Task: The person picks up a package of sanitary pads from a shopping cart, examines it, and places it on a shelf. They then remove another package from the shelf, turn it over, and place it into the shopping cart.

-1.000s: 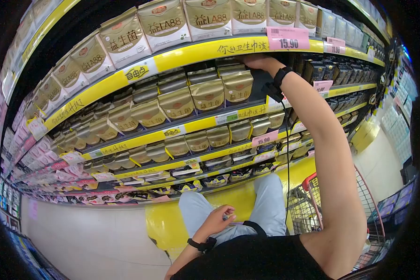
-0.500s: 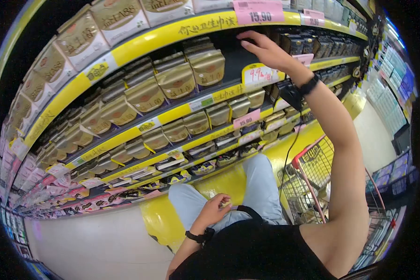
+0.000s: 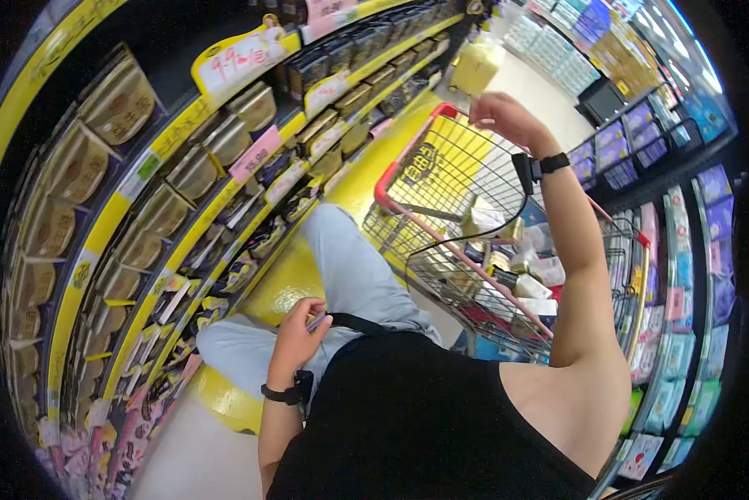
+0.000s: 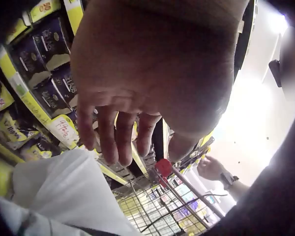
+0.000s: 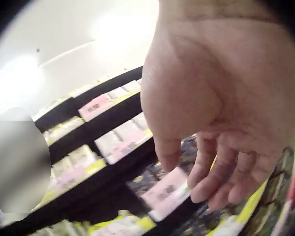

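My right hand [image 3: 508, 121] is raised above the far end of a wire shopping cart [image 3: 478, 268], nearest its red corner. In the right wrist view its loosely bent fingers [image 5: 214, 179] hold nothing. My left hand [image 3: 298, 333] hovers in front of my waist, over my lap. The left wrist view shows its fingers [image 4: 123, 137] hanging down, relaxed, with nothing between them. Boxes and packs [image 3: 548, 271] lie in the cart.
Shelves with yellow edges hold rows of gold packs [image 3: 74, 167] on the left. A price sign [image 3: 239, 62] sticks out from a shelf edge. Purple packs [image 3: 629, 146] stand on a rack across the aisle. A black cable [image 3: 466, 242] hangs from my right wrist.
My right hand has come away from the shelf, swinging right over the cart. The view has turned right, bringing the cart and its goods into sight. My left hand stays near my waist.
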